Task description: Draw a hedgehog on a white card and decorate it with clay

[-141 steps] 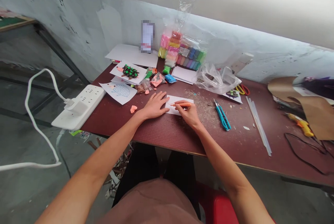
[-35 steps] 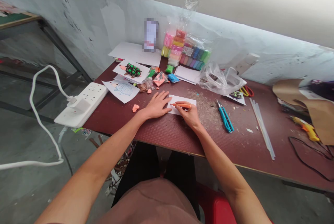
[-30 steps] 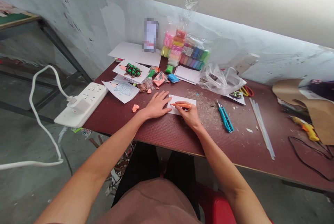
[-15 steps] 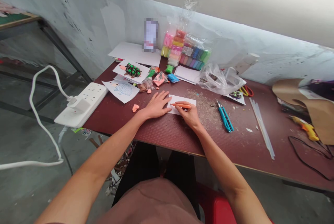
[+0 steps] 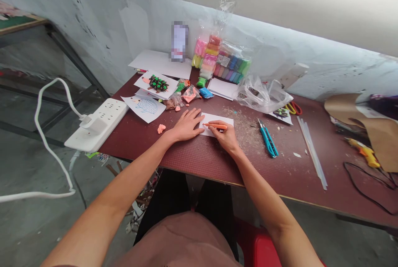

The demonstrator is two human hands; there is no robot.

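A small white sheet of paper [image 5: 225, 119] lies on the dark red table in front of me. My left hand [image 5: 187, 125] rests flat with fingers spread, its fingertips at the sheet's left edge. Pinched in my right hand [image 5: 228, 137] is an orange marker [image 5: 220, 126], its tip on the left part of the paper. Any mark under the tip is too small to make out. Left of my left hand sits a lump of orange-pink clay [image 5: 161, 128]. Beyond it lie a blue hedgehog drawing [image 5: 146, 107] and a card with a clay hedgehog [image 5: 159, 83].
A teal utility knife [image 5: 268, 139] lies to the right, with clear glue sticks [image 5: 312, 153] and a yellow glue gun [image 5: 367, 154] farther over. Bags of coloured clay [image 5: 231, 66] and a plastic bag [image 5: 263, 95] stand at the back. A white power strip [image 5: 96, 126] is at the left edge.
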